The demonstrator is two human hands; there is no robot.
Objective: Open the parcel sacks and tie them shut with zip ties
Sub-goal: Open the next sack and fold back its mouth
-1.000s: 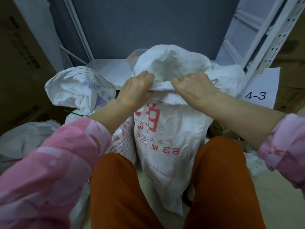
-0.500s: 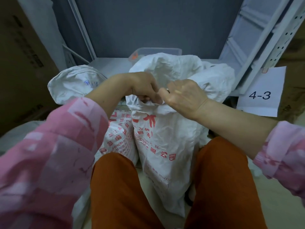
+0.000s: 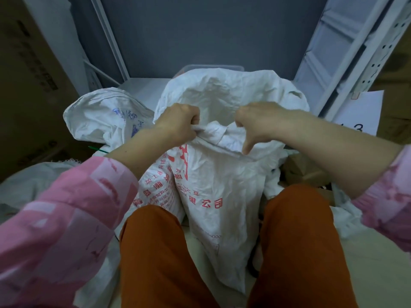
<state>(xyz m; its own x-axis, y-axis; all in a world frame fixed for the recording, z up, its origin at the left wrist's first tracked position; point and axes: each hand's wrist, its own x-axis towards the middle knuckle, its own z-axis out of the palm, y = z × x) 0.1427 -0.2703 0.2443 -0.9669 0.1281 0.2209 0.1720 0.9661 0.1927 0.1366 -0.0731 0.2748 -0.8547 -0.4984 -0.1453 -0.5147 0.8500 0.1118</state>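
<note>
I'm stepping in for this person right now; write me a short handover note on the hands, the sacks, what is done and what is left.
Left hand: grips the near rim of the sack at the left of its mouth.
Right hand: pinches the same rim further right.
The sack with red print stands between the knees, its mouth held open.
A second sack lies behind on the left, with a green zip tie just below it; whether that tie closes it cannot be told.
Done: this sack is open.
Left: gather its neck and zip-tie it; neither hand holds a tie.
</note>
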